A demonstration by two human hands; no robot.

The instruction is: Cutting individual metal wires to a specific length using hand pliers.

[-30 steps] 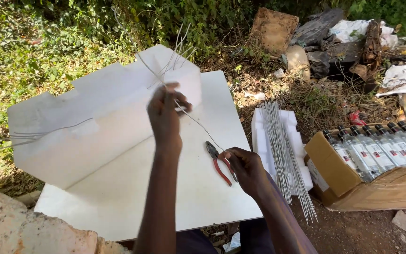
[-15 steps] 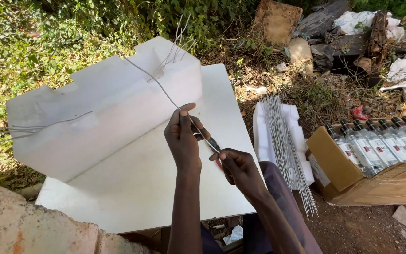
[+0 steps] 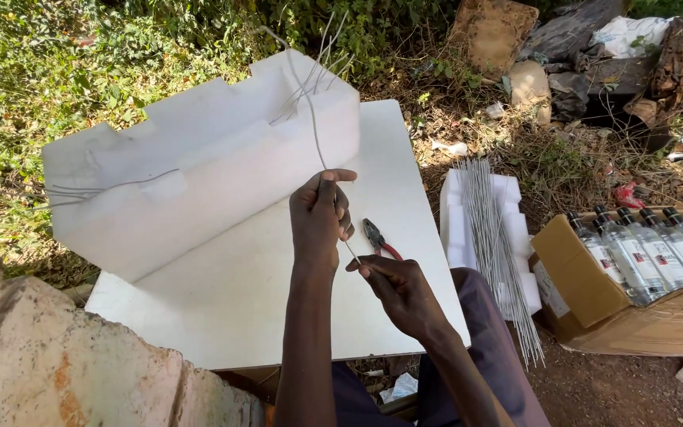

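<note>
Thin grey wire (image 3: 315, 134) runs from my raised left hand (image 3: 319, 213), fingers pinching it, down to my right hand (image 3: 397, 289), also pinching; its lower end seems hidden. Red-handled pliers (image 3: 377, 238) lie just beside, on the white board (image 3: 223, 300).

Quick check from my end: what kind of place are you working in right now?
Probably an improvised outdoor work spot, not a workshop. A white board serves as a table on bare ground, weeds grow right behind it, and discarded rubble and rubbish lie nearby. A cardboard box of bottles sits on the dirt.
</note>
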